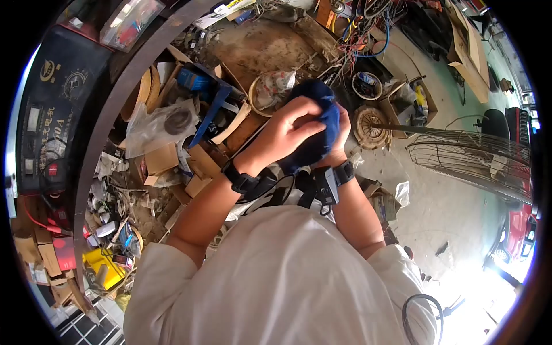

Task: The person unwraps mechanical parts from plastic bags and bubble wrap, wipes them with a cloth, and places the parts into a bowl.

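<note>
A dark blue cloth [316, 121], bunched into a soft bundle, is held up between my two hands in front of my chest. My left hand [286, 131] curls over its left and near side, with thumb and fingers bent onto the fabric. On the far right side my right hand [342, 131] grips it, most of the fingers hidden behind the bundle. Black straps with small devices sit on both wrists, one a boxy unit [326, 185] at the right. Whether the cloth is a cap or a rag, I cannot tell.
Cardboard boxes [161, 161] and plastic wrapping crowd the left. A bucket with plastic [270, 92] stands beyond my hands. Tangled wires [365, 40] hang at the top. To the right are a fan cage [468, 158] and a round metal disc [370, 127] at its pole.
</note>
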`<state>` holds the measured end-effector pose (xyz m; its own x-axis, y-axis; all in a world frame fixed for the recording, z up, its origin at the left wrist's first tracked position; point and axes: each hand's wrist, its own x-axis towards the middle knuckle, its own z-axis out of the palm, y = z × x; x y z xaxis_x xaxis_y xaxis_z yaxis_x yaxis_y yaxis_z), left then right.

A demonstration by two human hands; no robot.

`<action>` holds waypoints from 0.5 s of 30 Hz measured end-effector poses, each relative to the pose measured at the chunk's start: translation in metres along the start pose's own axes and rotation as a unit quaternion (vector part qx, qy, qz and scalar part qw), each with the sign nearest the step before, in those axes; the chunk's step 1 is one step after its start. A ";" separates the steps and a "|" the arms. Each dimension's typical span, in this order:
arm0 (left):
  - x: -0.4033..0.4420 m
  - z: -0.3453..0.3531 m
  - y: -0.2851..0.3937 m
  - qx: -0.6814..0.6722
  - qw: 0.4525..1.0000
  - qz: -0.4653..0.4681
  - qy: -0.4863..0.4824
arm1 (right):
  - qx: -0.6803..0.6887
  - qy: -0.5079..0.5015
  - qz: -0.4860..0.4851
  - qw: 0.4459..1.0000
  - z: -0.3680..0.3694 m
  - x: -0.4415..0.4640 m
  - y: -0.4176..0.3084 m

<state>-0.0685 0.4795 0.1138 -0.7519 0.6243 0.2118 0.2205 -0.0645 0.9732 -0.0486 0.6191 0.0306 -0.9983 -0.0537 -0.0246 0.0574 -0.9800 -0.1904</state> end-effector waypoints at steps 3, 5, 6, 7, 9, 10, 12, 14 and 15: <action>0.021 0.021 0.029 -0.038 0.999 0.007 -0.013 | 0.163 0.092 -0.046 0.981 0.001 0.001 0.013; 0.030 0.032 0.019 0.039 0.992 0.076 -0.092 | 0.233 0.170 -0.091 0.953 0.006 0.001 0.022; 0.030 0.036 0.015 0.073 0.983 0.086 -0.146 | 0.174 0.140 -0.077 0.972 0.000 -0.003 0.019; 0.029 0.037 0.014 0.032 0.975 -0.022 -0.220 | 0.115 0.110 -0.066 0.985 -0.008 -0.010 0.015; 0.029 0.032 0.003 0.051 0.990 0.022 -0.130 | -0.004 0.049 -0.048 0.998 -0.025 -0.025 0.003; 0.030 0.020 0.003 0.075 0.994 -0.004 -0.081 | -0.131 0.054 -0.039 0.989 -0.010 -0.033 -0.012; 0.025 -0.012 -0.056 0.029 0.993 -0.106 0.033 | -0.436 0.092 -0.017 0.895 0.041 -0.047 -0.050; 0.016 -0.052 -0.112 0.100 0.979 -0.143 0.103 | -0.603 0.152 -0.153 0.768 0.009 -0.051 -0.062; 0.007 -0.077 -0.154 0.154 0.964 -0.186 0.106 | -0.625 0.172 -0.184 0.739 -0.004 -0.054 -0.067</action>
<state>-0.1555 0.4341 -0.0281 -0.9177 0.3838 -0.1021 0.0604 0.3890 0.9193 0.0011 0.6889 0.0409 -0.8991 0.4352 0.0470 -0.0340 0.0377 -0.9987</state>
